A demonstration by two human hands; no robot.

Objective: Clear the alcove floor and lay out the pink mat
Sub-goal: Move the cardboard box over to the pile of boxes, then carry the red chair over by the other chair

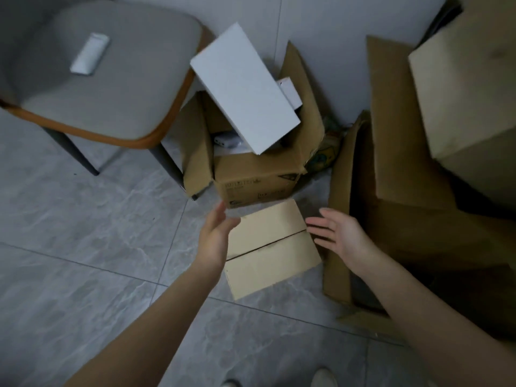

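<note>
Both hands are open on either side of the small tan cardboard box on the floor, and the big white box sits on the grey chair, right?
Not quite. The head view shows the big white box in the open brown carton, not on the grey chair. Both hands, left and right, are open beside the small tan box.

A home corner is showing here: grey marbled floor tiles (83, 219) are meeting plain walls, a cushioned dining chair (111, 79) is standing beside cardboard boxes (257, 174) piling against the wall.

Matt cardboard boxes (259, 180), polished stone-look floor tiles (83, 219), seemingly fabric chair seat (111, 88).
</note>
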